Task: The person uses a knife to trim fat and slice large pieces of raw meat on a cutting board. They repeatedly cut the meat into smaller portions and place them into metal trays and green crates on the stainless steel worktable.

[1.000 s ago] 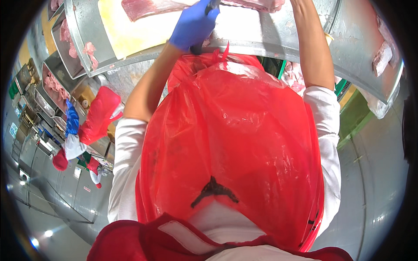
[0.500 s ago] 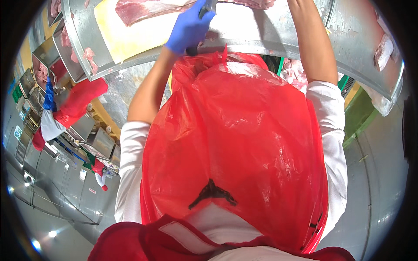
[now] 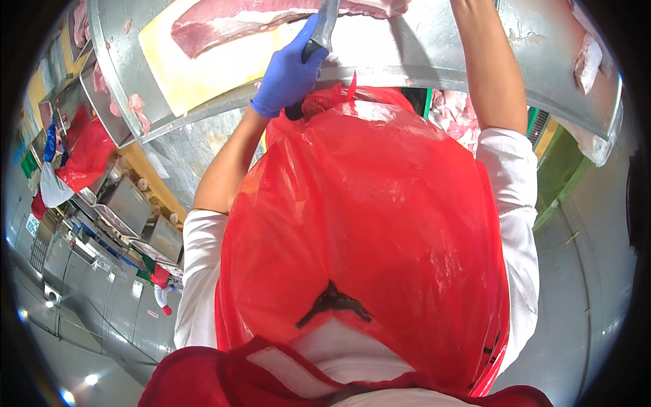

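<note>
My left hand point(image 3: 288, 74), in a blue glove, is closed around the black handle of a knife point(image 3: 327, 26). The blade points up and away from me toward the top edge, in front of a long slab of raw pink meat with pale fat point(image 3: 234, 24). That slab lies across a yellow cutting board point(image 3: 163, 57) and the bright work surface to its right; its far side is cut off by the top edge. My bare right forearm point(image 3: 488, 61) reaches up past the slab's right end, and the hand itself is beyond the top edge.
A curved-looking steel table point(image 3: 434, 74) spans the top. Meat trimmings point(image 3: 454, 112) show beneath its near edge; a pale piece point(image 3: 587, 66) lies far right. Steel trays point(image 3: 102, 112) with meat stand left. A co-worker in a red apron point(image 3: 91, 156) is farther left.
My left hand has come slightly down toward me with the knife, and more of the blade shows. The co-worker at the left has shifted further left in view.
</note>
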The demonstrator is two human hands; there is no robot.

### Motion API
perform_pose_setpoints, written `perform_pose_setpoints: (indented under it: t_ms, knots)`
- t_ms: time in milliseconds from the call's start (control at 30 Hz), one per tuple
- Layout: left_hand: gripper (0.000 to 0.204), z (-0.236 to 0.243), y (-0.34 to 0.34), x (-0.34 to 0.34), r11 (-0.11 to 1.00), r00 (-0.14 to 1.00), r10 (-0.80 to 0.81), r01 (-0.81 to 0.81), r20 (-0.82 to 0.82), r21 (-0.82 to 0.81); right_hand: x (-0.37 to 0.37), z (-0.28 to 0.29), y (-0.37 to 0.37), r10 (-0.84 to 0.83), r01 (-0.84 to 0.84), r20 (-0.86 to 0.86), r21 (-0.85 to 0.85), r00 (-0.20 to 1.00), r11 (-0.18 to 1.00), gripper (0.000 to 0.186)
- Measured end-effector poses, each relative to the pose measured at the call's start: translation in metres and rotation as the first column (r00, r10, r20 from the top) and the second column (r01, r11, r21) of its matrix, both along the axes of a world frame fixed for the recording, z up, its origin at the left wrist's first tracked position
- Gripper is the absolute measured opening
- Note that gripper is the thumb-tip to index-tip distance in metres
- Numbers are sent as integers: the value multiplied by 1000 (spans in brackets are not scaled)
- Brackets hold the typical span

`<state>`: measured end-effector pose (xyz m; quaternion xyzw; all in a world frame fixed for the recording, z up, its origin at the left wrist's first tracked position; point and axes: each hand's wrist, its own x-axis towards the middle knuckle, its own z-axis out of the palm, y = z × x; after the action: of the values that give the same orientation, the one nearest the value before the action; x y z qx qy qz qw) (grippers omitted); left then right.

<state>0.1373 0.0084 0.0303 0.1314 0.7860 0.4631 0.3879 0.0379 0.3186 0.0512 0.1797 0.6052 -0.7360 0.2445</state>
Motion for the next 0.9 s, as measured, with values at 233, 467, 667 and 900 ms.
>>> perform_pose_setpoints:
  t_ms: [233,467,667,900]
  knots:
    - [62,-14,21,-15,998,997,-70,71,30,0,0,10,10,5,-1,33,-109,999,994,23]
    - [63,-22,56,-27,986,981,-113,92,-159,-137,-1,14,14,2,-3,-10,-159,1000,987,22]
    - [67,-27,48,3,995,998,16,-21,52,94,-1,21,22,-60,58,-8,-156,998,986,28]
    - [71,-35,66,11,988,994,47,-61,94,144,4,37,29,-34,29,-44,-103,998,994,29]
